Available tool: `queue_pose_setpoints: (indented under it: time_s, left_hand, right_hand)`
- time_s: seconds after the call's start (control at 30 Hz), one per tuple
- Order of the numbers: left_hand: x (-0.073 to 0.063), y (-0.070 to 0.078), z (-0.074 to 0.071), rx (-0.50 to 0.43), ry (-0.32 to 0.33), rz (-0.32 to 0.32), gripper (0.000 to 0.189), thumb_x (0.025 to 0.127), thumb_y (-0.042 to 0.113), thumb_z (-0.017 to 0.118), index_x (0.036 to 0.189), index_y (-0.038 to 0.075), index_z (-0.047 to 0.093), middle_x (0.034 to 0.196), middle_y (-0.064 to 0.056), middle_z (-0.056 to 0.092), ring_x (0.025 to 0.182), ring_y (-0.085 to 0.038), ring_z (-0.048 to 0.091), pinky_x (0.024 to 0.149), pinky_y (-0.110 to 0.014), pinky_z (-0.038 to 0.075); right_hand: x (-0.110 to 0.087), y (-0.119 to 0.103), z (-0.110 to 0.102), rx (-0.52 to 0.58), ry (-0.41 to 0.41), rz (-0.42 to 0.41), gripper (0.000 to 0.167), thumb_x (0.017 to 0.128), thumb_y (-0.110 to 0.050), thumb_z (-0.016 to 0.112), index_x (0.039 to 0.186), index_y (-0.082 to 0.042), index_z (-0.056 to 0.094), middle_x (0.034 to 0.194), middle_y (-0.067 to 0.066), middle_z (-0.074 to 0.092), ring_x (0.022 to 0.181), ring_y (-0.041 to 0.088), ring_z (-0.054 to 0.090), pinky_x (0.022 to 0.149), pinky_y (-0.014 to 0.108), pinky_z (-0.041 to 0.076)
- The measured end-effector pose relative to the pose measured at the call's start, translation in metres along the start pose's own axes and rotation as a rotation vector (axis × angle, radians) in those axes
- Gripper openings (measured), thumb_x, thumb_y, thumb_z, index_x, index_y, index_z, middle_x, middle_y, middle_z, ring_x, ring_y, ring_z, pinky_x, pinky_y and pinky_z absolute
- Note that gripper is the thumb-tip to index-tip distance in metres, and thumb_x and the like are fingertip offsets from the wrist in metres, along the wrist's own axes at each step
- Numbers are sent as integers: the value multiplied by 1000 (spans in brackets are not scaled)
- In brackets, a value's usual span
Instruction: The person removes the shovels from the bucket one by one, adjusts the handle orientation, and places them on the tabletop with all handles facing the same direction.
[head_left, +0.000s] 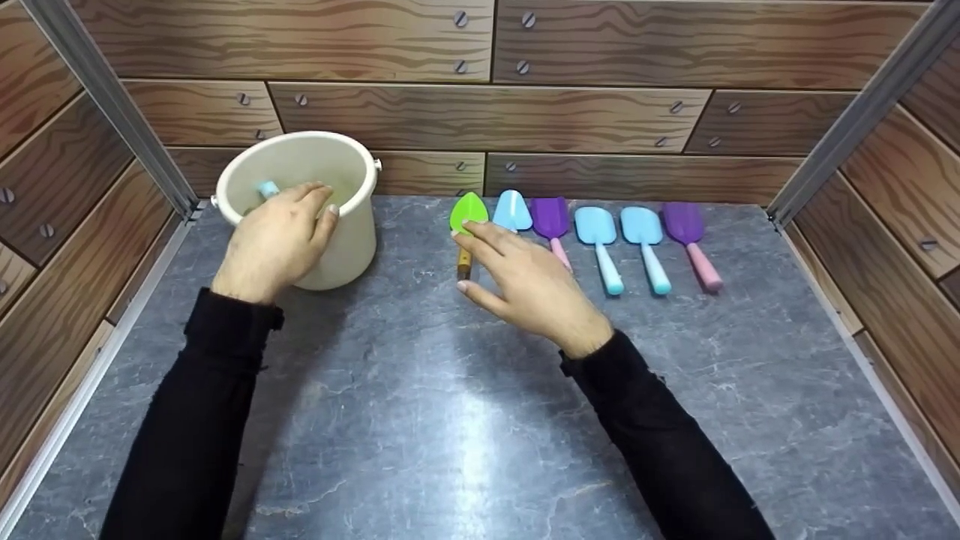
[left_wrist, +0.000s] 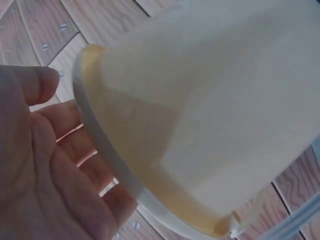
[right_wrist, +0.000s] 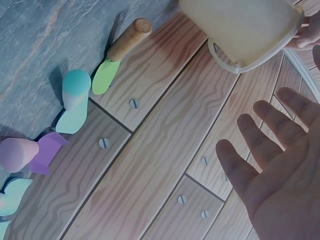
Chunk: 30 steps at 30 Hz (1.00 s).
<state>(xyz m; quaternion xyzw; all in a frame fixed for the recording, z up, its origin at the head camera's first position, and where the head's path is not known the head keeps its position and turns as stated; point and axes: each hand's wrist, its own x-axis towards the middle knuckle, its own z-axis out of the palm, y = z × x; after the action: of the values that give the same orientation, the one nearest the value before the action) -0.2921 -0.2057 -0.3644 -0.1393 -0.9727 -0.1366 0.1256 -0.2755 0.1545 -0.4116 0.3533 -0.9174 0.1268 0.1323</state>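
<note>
My left hand [head_left: 274, 240] is over the near rim of a cream bucket [head_left: 349, 232], its fingers loosely extended and nothing in its grasp. In the left wrist view, the fingers overlap the bucket's rim [left_wrist: 112, 155], with the thumb standing apart from them. A light blue handle end [head_left: 268, 189] shows inside the bucket, just past this hand. My right hand [head_left: 525, 281] hovers empty with fingers spread, partly covering a green trowel [head_left: 469, 210] with a wooden handle [right_wrist: 129, 40] and a small light blue shovel [head_left: 512, 210].
Right of these, a purple shovel [head_left: 550, 216] with a pink handle, two light blue shovels [head_left: 596, 225] and another purple shovel [head_left: 684, 223] lie in a row on the grey marbled tabletop [head_left: 420, 420]. Wood-patterned walls [head_left: 600, 120] enclose the back and sides.
</note>
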Motion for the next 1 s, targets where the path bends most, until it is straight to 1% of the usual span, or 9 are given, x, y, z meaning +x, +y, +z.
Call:
queue_pose_setpoints:
  time_s: [0.1, 0.2, 0.37, 0.5, 0.57, 0.63, 0.8, 0.9, 1.0]
  left_hand:
    - [4, -3, -3, 29, -29, -4, 55, 124, 32, 48, 164, -3, 63, 169, -28, 64, 157, -53, 62, 129, -73, 54]
    - [7, -3, -7, 55, -65, -11, 55, 124, 34, 47, 162, -2, 64, 168, -27, 66, 156, -53, 64, 127, -75, 55]
    - [14, -7, -14, 89, -115, -3, 55, 124, 36, 41, 155, 0, 69, 159, -27, 72, 149, -56, 67, 120, -79, 57]
    - [21, -11, -18, 99, -186, -10, 57, 123, 37, 38, 151, 0, 71, 154, -29, 74, 147, -56, 68, 118, -78, 57]
    - [25, -13, -21, 104, -234, -24, 58, 123, 39, 36, 149, 1, 71, 155, -29, 73, 148, -55, 67, 118, -79, 56]
    - [30, -15, -23, 106, -289, -32, 61, 123, 42, 34, 150, 2, 71, 159, -29, 71, 152, -55, 64, 123, -78, 54]
    - [41, -21, -28, 124, -399, -26, 68, 122, 46, 33, 159, 2, 67, 168, -29, 65, 162, -53, 56, 133, -76, 48]
    - [47, -26, -30, 131, -444, -11, 68, 122, 48, 35, 160, 2, 67, 168, -29, 65, 162, -54, 57, 134, -75, 48]
    - [53, -30, -30, 130, -482, -5, 67, 120, 48, 37, 158, 2, 69, 164, -29, 68, 157, -54, 61, 131, -74, 50]
  right_hand:
    - [0, -3, -1, -19, -4, -23, 70, 120, -54, 64, 178, -16, 52, 183, 11, 55, 170, 34, 55, 141, 58, 48]
    - [-1, -6, 0, -38, -16, -41, 71, 120, -56, 62, 179, -18, 50, 186, 9, 52, 174, 34, 50, 143, 61, 45]
    - [-2, -9, 2, -80, -32, -93, 72, 121, -57, 59, 182, -21, 46, 189, 8, 47, 178, 33, 44, 144, 65, 42]
    - [-2, -10, 4, -106, -28, -145, 74, 120, -55, 63, 183, -22, 44, 191, 5, 44, 179, 32, 41, 145, 65, 41]
    - [-3, -10, 4, -122, -23, -166, 74, 119, -56, 63, 183, -22, 44, 192, 4, 42, 180, 32, 40, 145, 65, 41]
    - [-3, -11, 5, -129, -19, -182, 75, 119, -56, 63, 183, -22, 44, 192, 3, 41, 180, 31, 40, 145, 64, 40]
    - [-3, -13, 6, -141, -32, -209, 74, 120, -58, 59, 183, -23, 44, 192, 2, 41, 181, 29, 38, 148, 59, 36]
    - [-3, -17, 7, -147, -40, -229, 73, 120, -57, 60, 182, -21, 45, 192, 3, 42, 181, 29, 38, 149, 56, 36]
    - [-4, -21, 8, -152, -57, -243, 74, 120, -56, 60, 183, -21, 44, 191, 3, 43, 181, 28, 37, 150, 53, 34]
